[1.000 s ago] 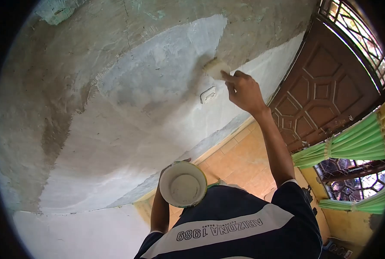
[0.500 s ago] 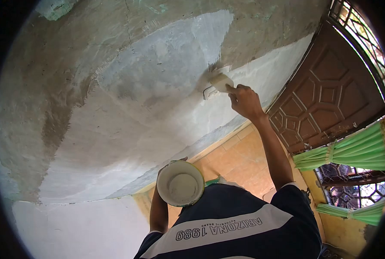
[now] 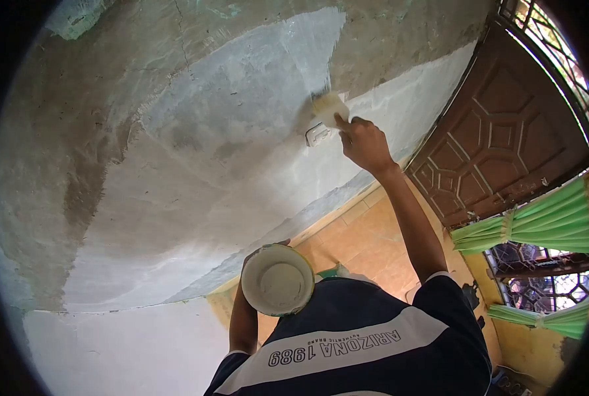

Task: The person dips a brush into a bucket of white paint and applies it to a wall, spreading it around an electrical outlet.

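Note:
My right hand (image 3: 367,146) is closed on a wide paintbrush (image 3: 332,109), its pale bristles pressed to the wall (image 3: 228,99). Just below the brush, a white switch or socket plate (image 3: 317,134) is set in the wall. Around the bristles, pale wet-looking coating meets bare grey-brown plaster. My left hand (image 3: 249,259) supports a round tub (image 3: 247,284) low in front of my body; most of its fingers are hidden behind the tub. Whitish paint or similar coating (image 3: 278,285) lies inside.
A brown panelled door (image 3: 512,125) stands at the right, with green curtains (image 3: 539,221) and a grille window (image 3: 549,284) beneath it. Orange floor tiles (image 3: 367,234) show beyond my body. A white wall section (image 3: 129,346) is at lower left.
My right hand and the brush have moved slightly up and to the left along the wall. The view has shifted a little. The tub stays in my left hand.

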Demonstrator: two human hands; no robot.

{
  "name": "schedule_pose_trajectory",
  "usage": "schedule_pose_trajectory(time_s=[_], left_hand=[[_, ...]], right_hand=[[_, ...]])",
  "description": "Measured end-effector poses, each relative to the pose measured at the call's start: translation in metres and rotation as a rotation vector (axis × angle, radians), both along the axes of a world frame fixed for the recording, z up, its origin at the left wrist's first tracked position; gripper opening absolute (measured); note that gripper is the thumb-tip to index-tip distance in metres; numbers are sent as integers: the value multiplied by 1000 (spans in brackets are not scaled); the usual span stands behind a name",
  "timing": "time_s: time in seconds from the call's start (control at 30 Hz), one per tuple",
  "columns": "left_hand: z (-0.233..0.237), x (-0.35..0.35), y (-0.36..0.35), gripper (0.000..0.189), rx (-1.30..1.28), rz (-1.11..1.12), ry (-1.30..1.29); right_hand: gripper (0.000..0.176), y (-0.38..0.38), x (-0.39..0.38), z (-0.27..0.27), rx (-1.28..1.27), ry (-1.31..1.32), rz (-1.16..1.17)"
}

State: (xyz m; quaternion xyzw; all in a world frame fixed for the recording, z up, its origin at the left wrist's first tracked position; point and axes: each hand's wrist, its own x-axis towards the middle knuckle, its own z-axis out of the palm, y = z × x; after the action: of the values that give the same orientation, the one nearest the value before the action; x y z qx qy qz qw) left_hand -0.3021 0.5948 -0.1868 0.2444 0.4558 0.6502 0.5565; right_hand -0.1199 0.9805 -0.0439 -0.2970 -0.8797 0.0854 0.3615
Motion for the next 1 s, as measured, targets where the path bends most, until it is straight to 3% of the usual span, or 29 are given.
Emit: schedule_pose_trajectory(time_s=[0.2,0.4,0.53,0.63,0.73,0.77,0.83,0.93,1.0], left_hand=[[-6,5,-14,51,-36,18,-10],[0,13,-12,45,-88,38,66],[5,21,-12,42,26,34,-22],[5,26,-13,43,-24,7,204],[-5,24,-8,45,11,-24,341],[-6,23,-9,45,10,-18,329],[-5,19,-6,46,-129,-65,54],[23,29,1,44,-60,-8,150],[14,26,3,42,-37,3,64]], right_hand=[[41,6,8,10,-45,-124,-5],[40,-4,7,56,-52,175,18],[40,-5,-1,37,-38,300,42],[40,5,-9,-3,-1,38,31],[42,8,1,-8,-78,-88,21],[42,8,3,-5,-78,-101,26],[42,11,5,10,-19,-50,23],[42,8,5,44,-14,78,54],[43,3,4,50,-31,98,30]])
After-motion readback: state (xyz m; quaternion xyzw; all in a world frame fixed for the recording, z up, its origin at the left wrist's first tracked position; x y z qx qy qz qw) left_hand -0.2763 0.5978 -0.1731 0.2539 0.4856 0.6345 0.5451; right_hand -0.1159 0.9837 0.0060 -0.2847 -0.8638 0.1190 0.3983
